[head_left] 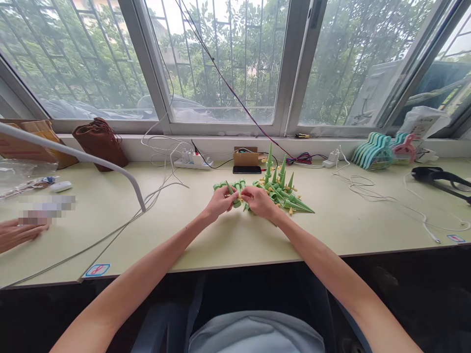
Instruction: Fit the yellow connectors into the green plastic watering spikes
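Observation:
My left hand (220, 202) is closed around a green plastic watering spike (230, 188), whose pointed end sticks up past the fingers. Close against it, my right hand (258, 201) pinches a small yellow valve (240, 197) at the spike. The fingertips partly hide where the two parts meet. Just behind my hands lie several more green spikes (240, 183), their wide ends showing. To the right, a heap of green spikes (290, 198) with yellow valves spreads over the table; a few spikes stand point up.
A phone (247, 169) lies before a small cardboard box (246, 158) at the back. Cables trail across both sides of the table (176, 245). Hangers (373, 151) and dark glasses (441, 179) are at right. Another person's hand (22, 233) rests at far left, near a brown pouch (99, 144).

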Demonstrator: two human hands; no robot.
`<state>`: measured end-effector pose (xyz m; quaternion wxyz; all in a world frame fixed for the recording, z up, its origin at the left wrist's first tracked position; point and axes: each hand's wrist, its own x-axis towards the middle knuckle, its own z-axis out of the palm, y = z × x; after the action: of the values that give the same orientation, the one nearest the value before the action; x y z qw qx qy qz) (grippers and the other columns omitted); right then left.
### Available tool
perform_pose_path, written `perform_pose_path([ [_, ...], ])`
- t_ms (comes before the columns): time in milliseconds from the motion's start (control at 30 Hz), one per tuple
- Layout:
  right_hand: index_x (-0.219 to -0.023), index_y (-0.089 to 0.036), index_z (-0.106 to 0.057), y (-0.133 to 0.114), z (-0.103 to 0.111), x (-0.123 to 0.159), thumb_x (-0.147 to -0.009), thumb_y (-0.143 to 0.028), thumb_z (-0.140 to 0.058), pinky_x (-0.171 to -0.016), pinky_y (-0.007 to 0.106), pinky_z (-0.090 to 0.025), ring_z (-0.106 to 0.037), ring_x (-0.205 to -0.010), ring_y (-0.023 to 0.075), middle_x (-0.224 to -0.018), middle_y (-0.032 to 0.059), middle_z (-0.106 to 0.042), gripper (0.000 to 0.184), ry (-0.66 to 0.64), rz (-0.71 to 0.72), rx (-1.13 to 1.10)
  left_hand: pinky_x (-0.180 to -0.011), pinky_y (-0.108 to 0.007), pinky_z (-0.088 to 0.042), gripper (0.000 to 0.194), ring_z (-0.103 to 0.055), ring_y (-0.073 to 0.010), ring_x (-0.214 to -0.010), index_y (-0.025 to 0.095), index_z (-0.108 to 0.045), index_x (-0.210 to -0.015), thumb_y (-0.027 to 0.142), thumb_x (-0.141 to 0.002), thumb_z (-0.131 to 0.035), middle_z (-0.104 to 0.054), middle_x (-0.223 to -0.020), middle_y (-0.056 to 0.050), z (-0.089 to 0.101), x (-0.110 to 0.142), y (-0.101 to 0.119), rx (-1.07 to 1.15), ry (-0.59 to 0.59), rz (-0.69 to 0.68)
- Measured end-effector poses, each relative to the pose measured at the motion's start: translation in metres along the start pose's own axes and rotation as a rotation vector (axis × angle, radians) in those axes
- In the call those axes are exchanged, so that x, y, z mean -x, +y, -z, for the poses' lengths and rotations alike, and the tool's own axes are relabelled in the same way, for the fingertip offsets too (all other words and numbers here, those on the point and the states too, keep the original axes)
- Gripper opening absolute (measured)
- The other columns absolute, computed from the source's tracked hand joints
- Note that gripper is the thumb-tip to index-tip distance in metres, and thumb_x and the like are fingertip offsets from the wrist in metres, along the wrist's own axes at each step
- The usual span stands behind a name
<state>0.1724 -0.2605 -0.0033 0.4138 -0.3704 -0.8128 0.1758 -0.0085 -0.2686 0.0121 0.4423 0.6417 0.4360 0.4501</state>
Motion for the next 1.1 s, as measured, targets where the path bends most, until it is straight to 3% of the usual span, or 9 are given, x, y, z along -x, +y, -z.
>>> perform_pose_path([
  [400,-0.071,-0.018,-0.057,0.0014,-0.0006,0.0003,-0.097,-0.031,-0.052,-0.064,0.024,-0.036,-0.048,-0.063,0.0122,-0.066,-0.0003,-0.058,0.029,0.003,-0.032,0.045,-0.039,-0.022,-0.036,0.033,-0.046,-0.0069,-0.043,0.016,-0.058,-0.078,0.042,-0.077,-0.077,-0.05,-0.058,0.004,-0.001,0.0028,0.0028,0.03,-0.009,-0.029],
  [833,-0.08,-0.018,-0.062,-0.0029,0.0013,0.0005,-0.092,-0.021,-0.057,-0.067,0.024,-0.041,-0.055,-0.07,0.0134,-0.076,0.0022,-0.066,0.014,0.0,-0.023,-0.001,-0.04,-0.022,-0.037,0.032,-0.045,-0.0071,-0.043,0.016,-0.057,-0.077,0.042,-0.077,-0.076,-0.05,-0.057,0.004,-0.0012,0.0014,0.0012,0.035,-0.009,-0.013],
  [1100,-0.072,-0.017,-0.059,-0.0014,0.0002,0.0004,-0.096,-0.029,-0.054,-0.064,0.024,-0.037,-0.049,-0.063,0.0122,-0.068,0.001,-0.061,0.027,-0.007,-0.036,0.039,-0.04,-0.023,-0.038,0.033,-0.045,-0.0073,-0.043,0.016,-0.058,-0.078,0.043,-0.077,-0.077,-0.05,-0.058,0.004,-0.001,0.0018,0.0013,0.045,-0.013,-0.022],
])
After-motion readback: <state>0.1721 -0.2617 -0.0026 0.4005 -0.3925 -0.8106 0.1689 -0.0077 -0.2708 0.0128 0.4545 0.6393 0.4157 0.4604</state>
